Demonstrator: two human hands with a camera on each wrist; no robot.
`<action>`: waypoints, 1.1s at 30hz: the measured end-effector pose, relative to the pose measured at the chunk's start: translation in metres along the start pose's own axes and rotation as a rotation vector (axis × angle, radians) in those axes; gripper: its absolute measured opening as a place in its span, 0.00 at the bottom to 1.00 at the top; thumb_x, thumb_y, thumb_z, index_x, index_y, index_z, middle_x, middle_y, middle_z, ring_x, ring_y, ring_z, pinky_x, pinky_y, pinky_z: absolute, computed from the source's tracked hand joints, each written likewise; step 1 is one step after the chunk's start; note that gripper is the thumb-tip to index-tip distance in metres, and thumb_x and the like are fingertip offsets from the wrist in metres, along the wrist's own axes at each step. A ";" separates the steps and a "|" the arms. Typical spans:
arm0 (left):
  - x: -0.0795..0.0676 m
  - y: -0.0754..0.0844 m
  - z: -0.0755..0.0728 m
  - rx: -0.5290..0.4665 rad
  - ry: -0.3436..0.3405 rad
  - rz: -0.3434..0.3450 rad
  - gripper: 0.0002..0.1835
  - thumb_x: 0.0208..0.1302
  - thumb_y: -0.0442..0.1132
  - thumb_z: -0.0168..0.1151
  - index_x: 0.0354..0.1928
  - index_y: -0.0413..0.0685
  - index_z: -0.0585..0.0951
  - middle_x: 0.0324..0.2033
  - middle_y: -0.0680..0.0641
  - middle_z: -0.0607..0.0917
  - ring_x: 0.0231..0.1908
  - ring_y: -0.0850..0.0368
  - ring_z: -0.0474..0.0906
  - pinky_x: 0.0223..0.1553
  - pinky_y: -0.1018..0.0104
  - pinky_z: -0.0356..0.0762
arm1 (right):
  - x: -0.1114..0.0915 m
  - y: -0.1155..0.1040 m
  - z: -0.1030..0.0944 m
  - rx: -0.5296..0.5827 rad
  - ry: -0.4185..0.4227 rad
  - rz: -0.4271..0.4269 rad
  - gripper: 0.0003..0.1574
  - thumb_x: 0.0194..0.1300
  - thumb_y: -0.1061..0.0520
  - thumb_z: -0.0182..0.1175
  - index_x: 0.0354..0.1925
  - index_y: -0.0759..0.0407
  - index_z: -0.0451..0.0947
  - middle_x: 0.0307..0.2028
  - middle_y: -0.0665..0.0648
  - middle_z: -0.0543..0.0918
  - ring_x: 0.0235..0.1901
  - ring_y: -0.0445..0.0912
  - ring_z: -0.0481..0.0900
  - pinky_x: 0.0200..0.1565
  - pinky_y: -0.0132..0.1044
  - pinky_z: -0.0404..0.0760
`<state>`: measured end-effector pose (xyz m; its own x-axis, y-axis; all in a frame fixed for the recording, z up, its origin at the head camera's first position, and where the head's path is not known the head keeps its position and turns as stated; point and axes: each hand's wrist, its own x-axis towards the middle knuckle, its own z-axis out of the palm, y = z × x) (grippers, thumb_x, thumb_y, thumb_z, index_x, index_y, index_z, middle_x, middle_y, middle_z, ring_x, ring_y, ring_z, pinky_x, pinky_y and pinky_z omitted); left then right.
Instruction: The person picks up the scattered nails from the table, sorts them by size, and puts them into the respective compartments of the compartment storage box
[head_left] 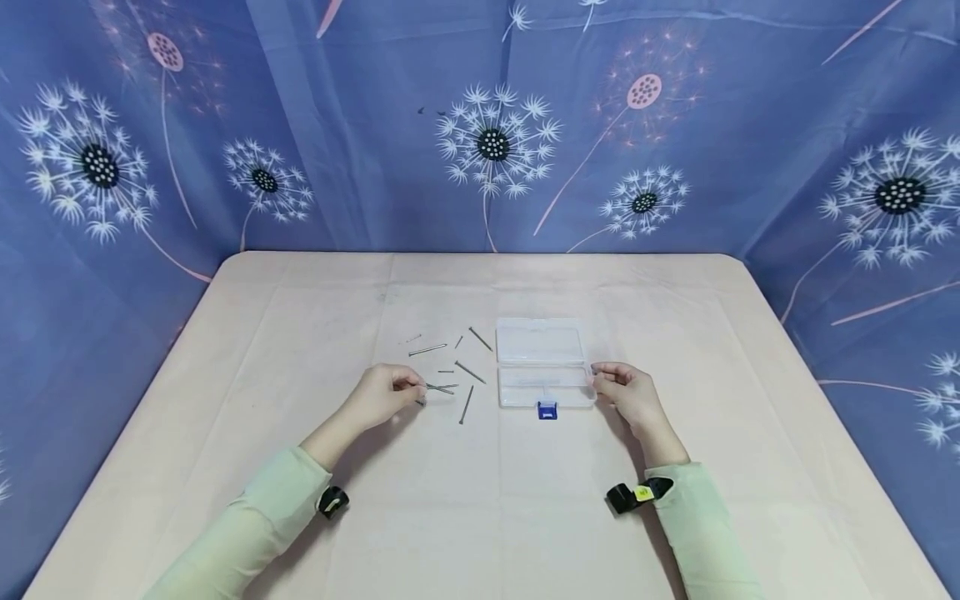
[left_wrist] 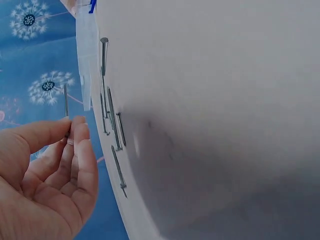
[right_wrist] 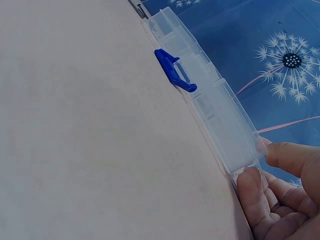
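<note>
My left hand pinches a grey metal nail between thumb and fingertips, its shaft sticking out past them above the table. Several loose nails of different lengths lie just beyond that hand, among them a long one and another near the box. A clear plastic box rests to their right, its lid folded back flat and its blue latch facing me. At the box's right end, my right hand grips the side wall with thumb and fingers.
A pale cloth covers the table. Blue curtains with dandelion prints rise along its back and sides. A brass-toned nail lies close to the lid's left edge, with a small nail beside it.
</note>
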<state>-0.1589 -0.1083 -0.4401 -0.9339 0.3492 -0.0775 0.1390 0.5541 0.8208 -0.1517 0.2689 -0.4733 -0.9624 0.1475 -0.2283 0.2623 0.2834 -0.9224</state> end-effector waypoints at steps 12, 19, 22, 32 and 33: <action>0.018 0.018 0.019 0.025 0.058 0.018 0.05 0.58 0.33 0.63 0.35 0.39 0.85 0.26 0.47 0.86 0.23 0.60 0.77 0.28 0.71 0.75 | -0.002 0.000 -0.002 0.002 0.000 -0.008 0.24 0.63 0.63 0.57 0.55 0.75 0.71 0.33 0.49 0.79 0.29 0.32 0.75 0.33 0.23 0.79; 0.030 0.029 0.029 0.037 0.087 0.005 0.05 0.57 0.35 0.64 0.34 0.41 0.86 0.28 0.47 0.87 0.24 0.64 0.77 0.31 0.70 0.76 | -0.001 -0.001 -0.001 0.037 -0.001 -0.001 0.23 0.63 0.64 0.58 0.54 0.76 0.71 0.31 0.48 0.79 0.28 0.32 0.76 0.32 0.23 0.79; 0.035 0.032 0.033 0.030 0.088 0.011 0.05 0.58 0.35 0.65 0.34 0.41 0.86 0.28 0.47 0.88 0.26 0.63 0.78 0.33 0.69 0.76 | -0.001 -0.001 0.001 0.029 -0.002 0.003 0.23 0.63 0.64 0.58 0.54 0.76 0.71 0.33 0.49 0.79 0.28 0.33 0.75 0.32 0.23 0.79; 0.052 0.044 0.045 -0.028 0.092 0.014 0.05 0.58 0.36 0.65 0.33 0.43 0.86 0.28 0.47 0.87 0.25 0.63 0.76 0.29 0.72 0.75 | 0.000 0.000 -0.001 0.022 0.002 0.001 0.23 0.62 0.64 0.58 0.54 0.75 0.71 0.32 0.48 0.79 0.29 0.33 0.75 0.32 0.23 0.79; 0.053 0.044 0.046 -0.035 0.092 0.016 0.05 0.58 0.35 0.65 0.33 0.43 0.86 0.28 0.47 0.87 0.25 0.63 0.76 0.29 0.72 0.75 | 0.000 0.001 -0.001 0.029 0.000 -0.002 0.23 0.62 0.64 0.58 0.54 0.75 0.71 0.32 0.48 0.79 0.28 0.33 0.75 0.32 0.23 0.79</action>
<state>-0.1876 -0.0306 -0.4338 -0.9583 0.2854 -0.0134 0.1436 0.5216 0.8410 -0.1510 0.2703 -0.4733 -0.9629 0.1473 -0.2262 0.2580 0.2561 -0.9316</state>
